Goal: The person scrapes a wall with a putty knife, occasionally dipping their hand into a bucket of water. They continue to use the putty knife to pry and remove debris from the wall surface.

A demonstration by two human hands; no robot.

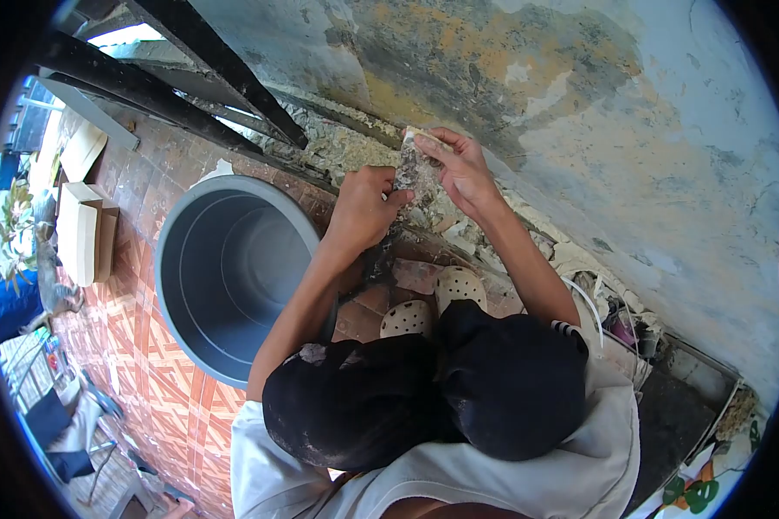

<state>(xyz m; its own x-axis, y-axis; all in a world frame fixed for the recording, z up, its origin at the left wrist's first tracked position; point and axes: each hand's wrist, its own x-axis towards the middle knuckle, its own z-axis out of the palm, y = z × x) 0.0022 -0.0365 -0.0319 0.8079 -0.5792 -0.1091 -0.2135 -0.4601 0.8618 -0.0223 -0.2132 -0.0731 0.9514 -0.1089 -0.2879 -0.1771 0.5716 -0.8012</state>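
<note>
My right hand (466, 177) pinches the upper end of a flat, broken-looking piece (408, 158) with a pale edge and a rough, mottled grey face. Its exact kind cannot be made out. Close beside its lower end, my left hand (361, 209) is closed, knuckles up, with thumb and forefinger pressed together. What lies inside those fingers is mostly hidden. Both hands are in front of my bent knees, over crumbled rubble (446, 212) along the foot of the wall. A big grey plastic tub (169, 285) stands left of my left forearm.
A wall (597, 130) with peeling paint rises ahead and to the right. Dark beams (225, 65) slant in at upper left. Pale clogs (459, 288) are on my feet, on patterned floor tiles (199, 415). A cardboard box (80, 233) lies beyond the tub.
</note>
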